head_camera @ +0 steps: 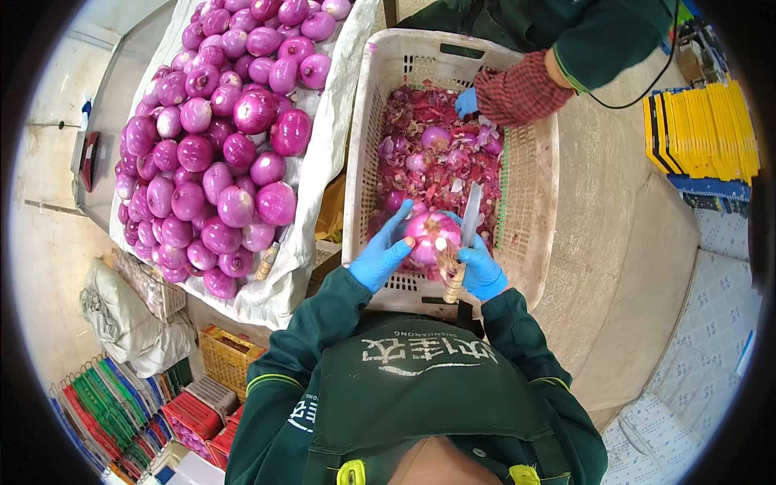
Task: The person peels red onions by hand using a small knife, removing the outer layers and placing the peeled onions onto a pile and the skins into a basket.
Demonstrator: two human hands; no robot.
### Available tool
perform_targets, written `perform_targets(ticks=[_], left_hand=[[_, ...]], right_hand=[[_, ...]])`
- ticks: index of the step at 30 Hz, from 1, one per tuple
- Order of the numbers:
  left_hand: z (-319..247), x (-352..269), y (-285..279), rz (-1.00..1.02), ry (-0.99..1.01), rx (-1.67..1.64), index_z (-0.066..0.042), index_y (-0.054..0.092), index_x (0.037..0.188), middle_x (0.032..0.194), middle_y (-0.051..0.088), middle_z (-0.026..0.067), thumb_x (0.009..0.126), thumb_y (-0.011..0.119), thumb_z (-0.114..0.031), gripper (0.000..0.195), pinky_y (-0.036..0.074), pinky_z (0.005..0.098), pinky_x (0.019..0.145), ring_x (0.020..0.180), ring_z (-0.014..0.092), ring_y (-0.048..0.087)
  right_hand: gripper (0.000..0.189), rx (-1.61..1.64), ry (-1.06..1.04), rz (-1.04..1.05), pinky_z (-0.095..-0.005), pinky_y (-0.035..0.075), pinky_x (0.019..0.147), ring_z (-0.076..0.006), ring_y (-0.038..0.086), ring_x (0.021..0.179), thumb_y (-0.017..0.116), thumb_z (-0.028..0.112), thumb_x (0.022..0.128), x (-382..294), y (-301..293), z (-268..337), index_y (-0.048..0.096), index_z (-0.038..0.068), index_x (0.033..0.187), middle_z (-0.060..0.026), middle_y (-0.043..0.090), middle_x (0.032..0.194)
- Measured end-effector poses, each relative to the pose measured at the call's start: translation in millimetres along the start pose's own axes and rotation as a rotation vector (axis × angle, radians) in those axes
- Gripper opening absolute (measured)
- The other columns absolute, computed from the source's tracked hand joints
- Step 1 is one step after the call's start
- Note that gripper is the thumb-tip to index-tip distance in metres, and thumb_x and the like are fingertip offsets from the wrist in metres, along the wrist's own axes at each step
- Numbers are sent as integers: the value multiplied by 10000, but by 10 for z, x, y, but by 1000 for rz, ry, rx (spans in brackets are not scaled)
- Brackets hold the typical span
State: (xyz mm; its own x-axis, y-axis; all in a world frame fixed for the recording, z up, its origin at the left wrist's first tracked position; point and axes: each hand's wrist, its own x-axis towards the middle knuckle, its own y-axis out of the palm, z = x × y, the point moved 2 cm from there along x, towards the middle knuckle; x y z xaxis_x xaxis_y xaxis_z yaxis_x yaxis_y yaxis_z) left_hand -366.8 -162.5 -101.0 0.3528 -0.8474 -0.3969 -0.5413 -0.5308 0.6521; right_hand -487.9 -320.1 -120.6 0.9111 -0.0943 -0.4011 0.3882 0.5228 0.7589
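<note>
My left hand (pixel 383 253), in a blue glove, holds a red onion (pixel 431 233) from its left side. Dry roots and loose skin hang from the onion towards me. In my right hand (pixel 483 270), also gloved in blue, is a knife (pixel 471 215) with its blade pointing away from me and its pale wooden handle (pixel 453 286) below. The right fingers reach the onion's right side. Both hands are over the near end of a white plastic crate (pixel 548 200), which contains onion skins (pixel 424 188) and several onions (pixel 436 137).
Peeled red onions (pixel 218 176) are heaped on a white sheet (pixel 324 200) to the left, with another wooden handle (pixel 267 262) at its edge. A co-worker's blue-gloved hand (pixel 466 103) reaches into the crate's far end. Stacked yellow crates (pixel 706 124) stand at right, coloured crates (pixel 103 406) at lower left.
</note>
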Motion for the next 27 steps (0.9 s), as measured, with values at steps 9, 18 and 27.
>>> perform_targets(ticks=[9, 18, 27], left_hand=[[-73, -248, 319, 68, 87, -78, -75, 226, 1492, 1495, 309, 102, 782, 745, -89, 879, 381, 420, 1095, 1351, 254, 379], [-81, -415, 519, -188, 302, 403, -38, 254, 1459, 1425, 367, 128, 733, 775, -93, 895, 389, 363, 1074, 1272, 234, 437], [-88, -531, 619, -192, 335, 534, -20, 217, 1467, 1493, 289, 138, 712, 780, -89, 945, 349, 376, 1104, 1347, 241, 352]], right_hand=[[460, -854, -137, -45, -290, 486, 799, -134, 616, 911, 668, 151, 882, -297, 205, 375, 546, 61, 1317, -52, 672, 1061], [737, -2088, -741, -146, -326, 473, 523, -218, 571, 676, 597, 5, 728, -568, 773, 343, 424, 146, 1430, -55, 531, 738], [728, -2002, -696, -179, -354, 508, 584, -263, 600, 739, 594, -11, 729, -517, 532, 287, 444, 184, 1413, -76, 583, 799]])
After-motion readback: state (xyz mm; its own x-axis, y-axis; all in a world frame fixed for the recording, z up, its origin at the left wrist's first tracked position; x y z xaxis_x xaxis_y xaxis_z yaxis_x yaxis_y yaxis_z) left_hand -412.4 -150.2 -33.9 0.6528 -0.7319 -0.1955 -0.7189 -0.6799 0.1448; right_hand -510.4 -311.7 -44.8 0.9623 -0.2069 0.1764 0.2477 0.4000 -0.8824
